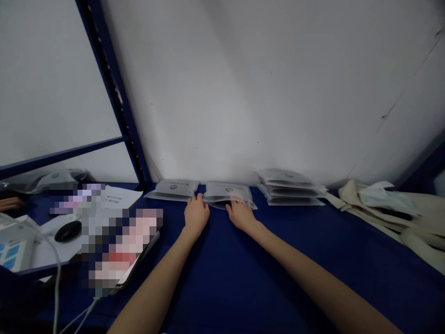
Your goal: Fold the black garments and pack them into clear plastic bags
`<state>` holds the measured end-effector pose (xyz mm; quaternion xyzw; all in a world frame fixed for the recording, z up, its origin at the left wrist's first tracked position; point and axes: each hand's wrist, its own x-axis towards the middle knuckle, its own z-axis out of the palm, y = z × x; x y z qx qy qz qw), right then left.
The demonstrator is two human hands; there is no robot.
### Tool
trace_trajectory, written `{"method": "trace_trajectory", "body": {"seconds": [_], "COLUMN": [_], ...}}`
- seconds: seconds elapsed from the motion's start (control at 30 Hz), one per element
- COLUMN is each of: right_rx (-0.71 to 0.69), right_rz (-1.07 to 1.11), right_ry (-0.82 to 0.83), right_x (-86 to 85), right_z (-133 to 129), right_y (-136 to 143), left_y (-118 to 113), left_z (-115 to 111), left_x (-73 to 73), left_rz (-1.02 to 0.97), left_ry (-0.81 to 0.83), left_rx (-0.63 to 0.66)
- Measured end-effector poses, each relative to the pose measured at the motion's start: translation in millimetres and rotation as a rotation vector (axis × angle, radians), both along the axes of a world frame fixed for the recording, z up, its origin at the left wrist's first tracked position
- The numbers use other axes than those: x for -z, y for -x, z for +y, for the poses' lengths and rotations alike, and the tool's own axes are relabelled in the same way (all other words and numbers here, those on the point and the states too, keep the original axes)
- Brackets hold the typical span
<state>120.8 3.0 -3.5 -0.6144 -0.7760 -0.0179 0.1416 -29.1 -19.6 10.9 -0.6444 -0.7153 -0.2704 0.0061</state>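
Two frosted plastic bags lie side by side against the wall, a left bag (174, 188) and a middle bag (222, 190), each with a small dark round mark. To their right is a stack of similar bags (292, 188). My left hand (197, 213) rests between the left and middle bags, its fingers bent near their edges; whether it grips anything is unclear. My right hand (241, 213) is at the middle bag, with its fingers partly inside or behind the clear film and the thumb apart at the opening.
On the blue table (215, 287), a blurred-out phone-like object (128, 250) with white cables lies left. Beyond are papers (121, 197), a black mouse (68, 231) and another person's hand (12, 203). A beige cloth bag (382, 208) lies right.
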Motion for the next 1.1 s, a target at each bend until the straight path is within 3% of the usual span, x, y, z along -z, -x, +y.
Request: {"method": "trace_trajectory", "body": {"seconds": [0.2,0.33,0.5,0.8,1.1], "right_rx": [-0.17,-0.159,-0.088,-0.094,-0.246], "right_rz": [-0.042,-0.04,-0.068,-0.055,-0.035], "right_ry": [0.028,0.038,0.077,0.05,-0.024], "right_x": [-15.1,-23.6,-20.9,-24.8,-16.4], "right_z": [-37,-51,-49,-41,-43], "right_y": [1,7,1,-8,0], "left_y": [2,5,8,9,5], "left_z": [9,13,15,12,9], "left_x": [0.5,3.0,5.8,-0.7,-3.6], "left_rz": [-0.565,-0.792,-0.92,-1.12,-1.107], "left_ry": [0.051,0.112,0.142,0.197,0.321], "left_rx": [0.072,0.045,0.003,0.082,0.175]}}
